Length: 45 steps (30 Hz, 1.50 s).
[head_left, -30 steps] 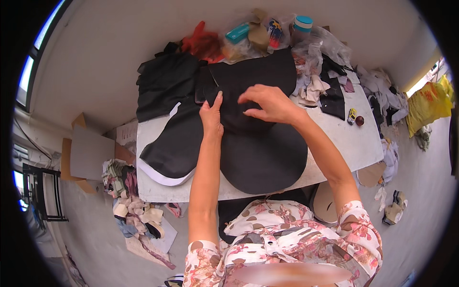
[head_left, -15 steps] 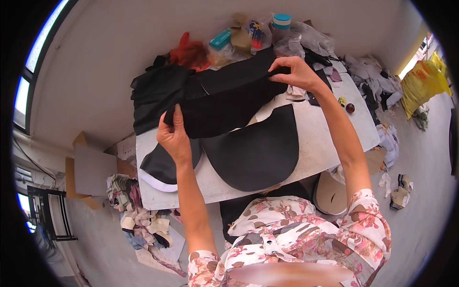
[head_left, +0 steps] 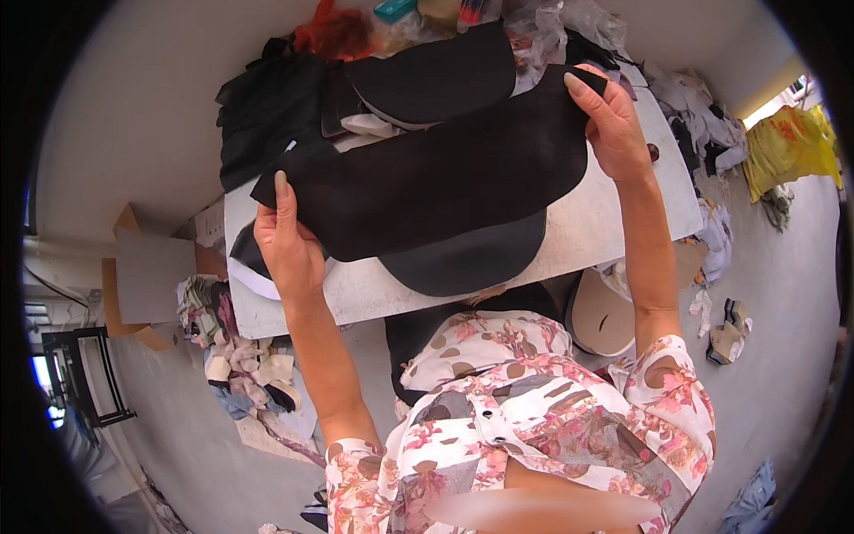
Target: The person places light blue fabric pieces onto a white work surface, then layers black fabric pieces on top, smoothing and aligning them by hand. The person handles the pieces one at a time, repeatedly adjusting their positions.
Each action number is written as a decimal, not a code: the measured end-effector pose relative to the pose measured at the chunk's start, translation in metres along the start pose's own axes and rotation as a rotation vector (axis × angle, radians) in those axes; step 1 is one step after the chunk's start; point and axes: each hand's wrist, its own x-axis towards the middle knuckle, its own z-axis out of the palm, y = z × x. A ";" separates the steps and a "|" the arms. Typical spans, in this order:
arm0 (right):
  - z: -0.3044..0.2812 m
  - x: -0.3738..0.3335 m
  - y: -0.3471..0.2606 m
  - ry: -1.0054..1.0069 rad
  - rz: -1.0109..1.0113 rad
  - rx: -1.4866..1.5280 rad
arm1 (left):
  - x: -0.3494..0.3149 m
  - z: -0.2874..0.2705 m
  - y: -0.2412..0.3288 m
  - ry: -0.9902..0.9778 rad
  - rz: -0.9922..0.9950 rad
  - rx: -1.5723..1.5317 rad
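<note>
A black fabric panel with a curved lower edge is stretched between my two hands, raised over the table. My left hand pinches its left corner, thumb on top. At the upper right corner, my right hand grips it the same way. Beneath it lies another black rounded piece, partly hidden by the held panel. A further black half-round piece with a pale edge sits at the back of the table. Black and white pieces lie by my left hand.
The white table carries dark folded cloth at the back left. Plastic bags and a red bag line the wall side. Fabric scraps and an open cardboard box stand at the left; a yellow sack at the right.
Both hands have drawn the black panel out flat and wider, so more of its face shows. My right hand has moved right. The view has shifted, with the table higher in it.
</note>
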 end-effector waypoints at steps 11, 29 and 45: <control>-0.008 -0.038 0.024 0.030 0.220 0.008 | -0.034 -0.009 -0.025 0.128 -0.279 -0.001; -0.026 -0.005 0.134 0.160 -0.053 -1.085 | -0.004 -0.033 -0.102 0.218 -0.082 1.170; -0.010 -0.011 0.118 0.195 -0.088 -1.315 | -0.005 -0.039 -0.104 0.285 -0.040 1.184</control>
